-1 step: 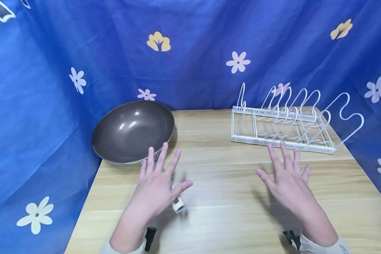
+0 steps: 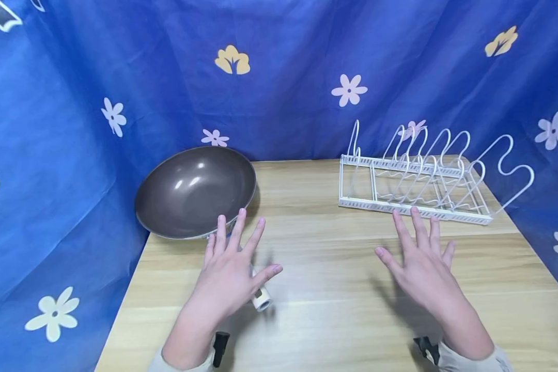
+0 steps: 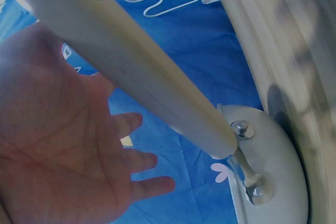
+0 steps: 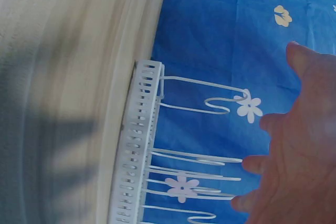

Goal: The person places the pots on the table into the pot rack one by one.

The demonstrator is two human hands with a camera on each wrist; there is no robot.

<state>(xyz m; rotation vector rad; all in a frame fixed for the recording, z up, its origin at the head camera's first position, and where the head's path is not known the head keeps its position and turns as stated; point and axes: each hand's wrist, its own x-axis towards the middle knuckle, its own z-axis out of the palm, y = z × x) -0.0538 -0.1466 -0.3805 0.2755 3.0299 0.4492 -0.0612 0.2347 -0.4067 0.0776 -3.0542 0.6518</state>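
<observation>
A dark grey wok [image 2: 196, 191] sits tilted at the table's back left, its white handle [image 2: 261, 299] running toward me under my left hand. My left hand [image 2: 230, 268] hovers over that handle with fingers spread and holds nothing; the left wrist view shows the handle [image 3: 126, 72] just above the open palm [image 3: 58, 145], apart from it. My right hand [image 2: 423, 263] hovers with spread fingers above the table, just in front of a white wire dish rack [image 2: 423, 175]. The right wrist view shows the rack [image 4: 139, 150] beside the fingers [image 4: 294, 171].
The light wooden table [image 2: 335, 289] has a blue flowered cloth [image 2: 279, 67] hanging close behind and on both sides. The rack's wire loops lean to the right, past the table's right edge. Black wrist straps show at the bottom edge.
</observation>
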